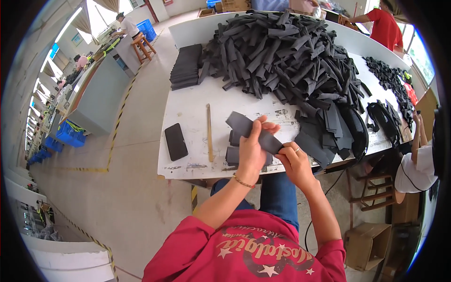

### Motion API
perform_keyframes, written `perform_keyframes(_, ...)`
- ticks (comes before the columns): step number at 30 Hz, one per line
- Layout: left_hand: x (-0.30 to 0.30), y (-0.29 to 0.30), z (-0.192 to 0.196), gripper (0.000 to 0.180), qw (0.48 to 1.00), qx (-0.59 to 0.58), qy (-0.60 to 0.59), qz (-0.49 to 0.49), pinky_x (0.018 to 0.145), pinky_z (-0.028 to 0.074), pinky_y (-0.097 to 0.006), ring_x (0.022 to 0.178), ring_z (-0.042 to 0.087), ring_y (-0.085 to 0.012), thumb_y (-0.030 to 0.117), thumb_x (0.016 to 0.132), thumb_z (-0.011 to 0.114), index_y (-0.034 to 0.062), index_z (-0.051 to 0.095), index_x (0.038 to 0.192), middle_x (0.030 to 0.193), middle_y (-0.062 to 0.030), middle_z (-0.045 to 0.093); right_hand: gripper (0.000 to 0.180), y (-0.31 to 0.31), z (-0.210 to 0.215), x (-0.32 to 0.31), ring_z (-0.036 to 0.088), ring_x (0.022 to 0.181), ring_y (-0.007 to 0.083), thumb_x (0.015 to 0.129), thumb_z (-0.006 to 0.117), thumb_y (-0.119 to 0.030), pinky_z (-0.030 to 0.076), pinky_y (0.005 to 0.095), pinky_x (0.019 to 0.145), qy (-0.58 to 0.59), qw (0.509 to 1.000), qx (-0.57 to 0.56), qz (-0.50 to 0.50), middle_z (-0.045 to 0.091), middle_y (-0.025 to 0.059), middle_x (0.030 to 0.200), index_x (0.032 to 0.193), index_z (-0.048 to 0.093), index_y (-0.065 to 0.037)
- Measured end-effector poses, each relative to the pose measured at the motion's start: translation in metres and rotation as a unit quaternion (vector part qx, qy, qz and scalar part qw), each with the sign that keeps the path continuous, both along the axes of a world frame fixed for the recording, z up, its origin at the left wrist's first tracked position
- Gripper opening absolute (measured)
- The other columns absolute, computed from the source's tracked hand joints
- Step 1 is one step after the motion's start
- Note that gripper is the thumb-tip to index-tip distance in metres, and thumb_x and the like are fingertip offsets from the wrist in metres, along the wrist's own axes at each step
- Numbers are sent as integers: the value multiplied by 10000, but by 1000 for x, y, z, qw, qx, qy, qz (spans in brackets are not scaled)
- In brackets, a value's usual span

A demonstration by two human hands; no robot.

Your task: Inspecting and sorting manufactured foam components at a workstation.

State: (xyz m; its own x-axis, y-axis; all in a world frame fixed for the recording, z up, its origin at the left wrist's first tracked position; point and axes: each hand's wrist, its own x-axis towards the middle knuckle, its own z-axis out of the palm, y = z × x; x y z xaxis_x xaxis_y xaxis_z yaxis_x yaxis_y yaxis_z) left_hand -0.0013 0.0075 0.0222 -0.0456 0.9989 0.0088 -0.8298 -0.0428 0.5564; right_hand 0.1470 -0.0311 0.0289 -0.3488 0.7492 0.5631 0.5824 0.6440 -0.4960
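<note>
The held strip [238, 123] is dark, matt and smooth, cloth-like in appearance; exact material cannot be determined. The pile [277, 51] and the stack [184, 70] show the same matt finish. The table [188, 108] has a smooth white surface, scuffed and stained along the front. The phone [176, 142] has a smooth, glossy dark face. The ring [297, 149] is shiny metal. The shirt [253, 235] is matt cloth with a print; the trousers [279, 195] are denim-like cloth. The crate [70, 136] is plastic, the stool [142, 46] wood, the box [366, 249] matt cardboard.
</note>
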Motion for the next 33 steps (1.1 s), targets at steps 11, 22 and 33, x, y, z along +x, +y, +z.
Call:
perform_keyframes(11, 13, -12, -2, 353, 999, 2, -32, 10, 893, 498, -363, 939, 648, -252, 294, 975, 549, -16, 572, 1143, 910, -90, 664, 150, 10, 0, -12, 583, 712, 308, 766, 688, 26, 472, 367, 611, 66, 997, 8, 35, 577, 132, 860, 845, 562, 7)
perform_keyframes(22, 6, -7, 0, 359, 998, -27, -55, 26, 904, 503, -376, 943, 649, -254, 293, 959, 576, -14, 576, 1144, 922, -88, 668, 144, 13, 0, -16, 589, 723, 319, 779, 683, 17, 478, 377, 611, 41, 998, 22, 42, 581, 138, 870, 860, 565, 1)
perform_keyframes(33, 4, -8, 1, 372, 999, -3, -36, 30, 944, 484, -394, 1012, 638, -290, 299, 960, 573, -19, 565, 1153, 952, -124, 671, 130, 3, 7, -25, 565, 775, 175, 829, 683, -20, 458, 292, 682, 182, 969, -165, 15, 570, 72, 872, 857, 561, 11)
